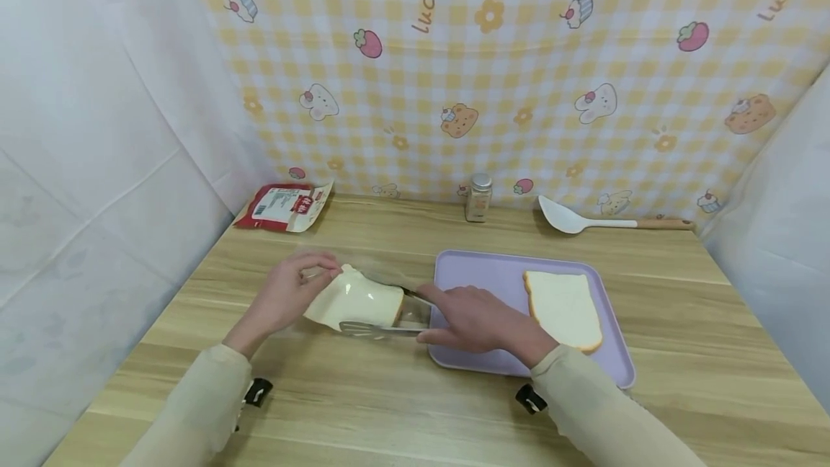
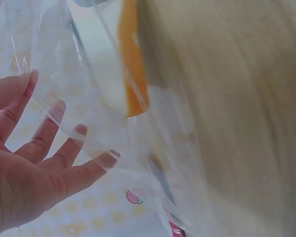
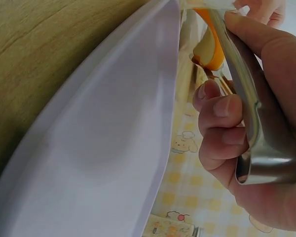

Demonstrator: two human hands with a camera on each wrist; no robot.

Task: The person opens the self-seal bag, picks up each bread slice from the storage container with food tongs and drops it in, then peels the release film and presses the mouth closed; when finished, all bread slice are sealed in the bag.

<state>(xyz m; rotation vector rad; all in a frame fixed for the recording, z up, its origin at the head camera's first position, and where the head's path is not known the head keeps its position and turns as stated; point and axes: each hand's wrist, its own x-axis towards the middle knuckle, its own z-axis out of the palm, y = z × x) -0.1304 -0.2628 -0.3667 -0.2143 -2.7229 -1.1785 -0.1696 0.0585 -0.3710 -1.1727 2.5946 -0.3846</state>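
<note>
My left hand (image 1: 295, 292) pinches the edge of a clear plastic bag (image 2: 153, 131) between thumb and index finger, the other fingers spread apart in the left wrist view. Inside the bag is a white bread slice (image 1: 372, 300) with an orange-brown crust. Metal tongs (image 3: 244, 94) lie in my right hand (image 1: 476, 319), its fingers curled round the arms. One slotted tong head (image 1: 363, 328) is along the slice's near side; the other arm reaches past its far side. A second bread slice (image 1: 565, 308) lies on the right part of a lilac tray (image 1: 483, 272), partly under my right forearm in the head view.
A red and white food packet (image 1: 282, 206) lies at the table's back left corner. Near the patterned curtain stand a small seasoning jar (image 1: 479, 198) and, to its right, a white spatula with a wooden handle (image 1: 567, 217). The wooden table (image 1: 363, 402) extends in front.
</note>
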